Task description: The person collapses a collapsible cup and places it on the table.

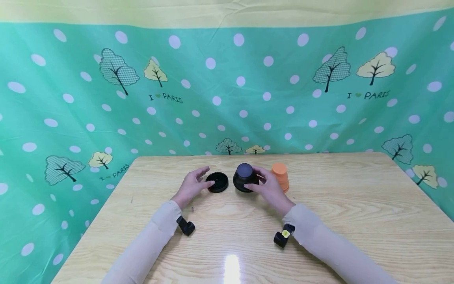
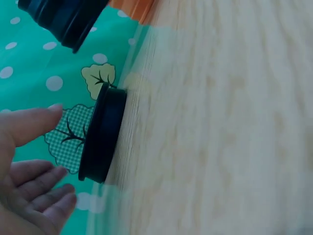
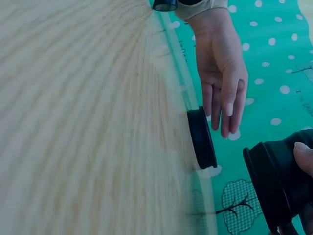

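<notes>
My right hand (image 1: 270, 188) grips a black stepped cup (image 1: 244, 172), thumb on its near side and fingers on the far side. The cup is upside down, its flat base upward and its wide rim low; in the right wrist view the rim (image 3: 261, 188) shows raised off the table. Left of it, a shallow round black dish (image 1: 217, 182) with a raised edge lies on the table. Beside that dish is my left hand (image 1: 192, 185), thumb and fingers spread apart, holding nothing. In the left wrist view the fingers (image 2: 46, 191) stay just short of the dish (image 2: 103, 134).
An orange stepped cup (image 1: 279, 173) stands upside down just behind and right of my right hand. The pale wooden table (image 1: 340, 236) ends at the back against a green dotted cloth (image 1: 198, 126). Each wrist carries a small black camera.
</notes>
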{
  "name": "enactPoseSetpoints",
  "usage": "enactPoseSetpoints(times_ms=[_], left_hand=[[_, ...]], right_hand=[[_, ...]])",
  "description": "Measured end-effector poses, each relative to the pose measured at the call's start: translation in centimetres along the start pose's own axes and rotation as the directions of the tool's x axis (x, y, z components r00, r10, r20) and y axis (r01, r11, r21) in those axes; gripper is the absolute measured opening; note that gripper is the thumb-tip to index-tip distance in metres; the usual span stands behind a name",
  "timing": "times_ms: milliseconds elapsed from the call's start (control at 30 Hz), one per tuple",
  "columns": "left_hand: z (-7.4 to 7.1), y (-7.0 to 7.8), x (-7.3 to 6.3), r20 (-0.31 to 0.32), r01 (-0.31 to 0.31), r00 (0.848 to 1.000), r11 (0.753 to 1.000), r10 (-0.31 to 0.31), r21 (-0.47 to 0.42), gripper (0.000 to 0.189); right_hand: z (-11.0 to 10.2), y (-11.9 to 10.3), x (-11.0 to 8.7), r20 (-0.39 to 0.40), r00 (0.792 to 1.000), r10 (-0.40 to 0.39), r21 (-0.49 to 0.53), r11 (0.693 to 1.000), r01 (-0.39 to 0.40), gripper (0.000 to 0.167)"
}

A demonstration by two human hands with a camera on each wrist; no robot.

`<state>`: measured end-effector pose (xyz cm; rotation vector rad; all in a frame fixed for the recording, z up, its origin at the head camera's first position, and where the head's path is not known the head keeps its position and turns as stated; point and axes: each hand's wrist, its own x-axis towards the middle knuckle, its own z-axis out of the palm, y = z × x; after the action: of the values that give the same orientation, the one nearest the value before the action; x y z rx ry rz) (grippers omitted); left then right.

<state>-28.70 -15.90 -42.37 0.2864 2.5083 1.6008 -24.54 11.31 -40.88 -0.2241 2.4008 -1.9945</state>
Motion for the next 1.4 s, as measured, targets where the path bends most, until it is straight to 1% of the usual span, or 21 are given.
enactPoseSetpoints(times_ms=[133,233,300,400,533,633,700,767,867,933,1233,1400], left_hand=[[-0.2,0.6,0.0,-0.052,-0.072,0.996,0.997,0.072,-0.009,0.057],[-0.1,1.3,-0.1,-0.076,-0.103,0.992,0.995,0.102,-0.011,0.048],[0.2,1.9,-0.3,-0.081,-0.116,0.99,0.993,0.113,-0.029,0.044],[0.9,2.9,-0.7,-0.056,-0.117,0.992,0.992,0.114,-0.051,0.043],[2.3,4.1,-0.9,0.006,-0.115,0.993,0.991,0.115,-0.071,0.041],[3.2,4.7,-0.9,0.031,-0.14,0.989,0.987,0.143,-0.08,0.039],[3.6,5.1,-0.8,0.039,-0.149,0.987,0.985,0.153,-0.089,0.038],[4.0,5.5,-0.8,0.057,-0.158,0.985,0.98,0.166,-0.125,0.039],[4.4,5.9,-0.7,0.088,-0.135,0.984,0.972,0.154,-0.191,0.039],[4.7,6.0,-0.6,0.119,-0.128,0.98,0.966,0.158,-0.227,0.04],[5.4,5.6,-0.1,0.178,-0.095,0.973,0.96,0.145,-0.265,0.035],[5.6,5.5,0.0,0.234,-0.052,0.965,0.959,0.121,-0.28,0.035]], right_hand=[[-0.7,-0.1,-0.1,-0.005,1.0,-0.02,-0.018,1.0,0.02,0.062],[-1.0,-0.4,-0.1,0.007,1.0,-0.03,-0.038,0.999,0.03,0.062],[-1.1,-0.6,-0.3,0.017,0.999,-0.043,-0.051,0.998,0.043,0.061],[-1.2,-0.8,-0.6,0.031,0.997,-0.076,-0.06,0.995,0.078,0.061],[-1.4,-0.9,-0.9,0.048,0.989,-0.14,-0.065,0.988,0.143,0.059],[-1.5,-0.9,-1.0,0.085,0.972,-0.219,-0.084,0.971,0.226,0.058],[-1.5,-0.8,-1.0,0.114,0.955,-0.275,-0.099,0.953,0.286,0.058],[-1.4,-0.8,-1.1,0.136,0.939,-0.317,-0.108,0.937,0.332,0.057],[-1.4,-0.8,-1.3,0.153,0.928,-0.34,-0.108,0.927,0.358,0.056],[-1.4,-0.7,-1.4,0.162,0.925,-0.344,-0.098,0.927,0.362,0.055],[-1.5,-0.4,-1.6,0.196,0.915,-0.352,-0.087,0.924,0.373,0.056],[-1.8,-0.2,-1.6,0.229,0.913,-0.338,-0.085,0.927,0.364,0.059]])
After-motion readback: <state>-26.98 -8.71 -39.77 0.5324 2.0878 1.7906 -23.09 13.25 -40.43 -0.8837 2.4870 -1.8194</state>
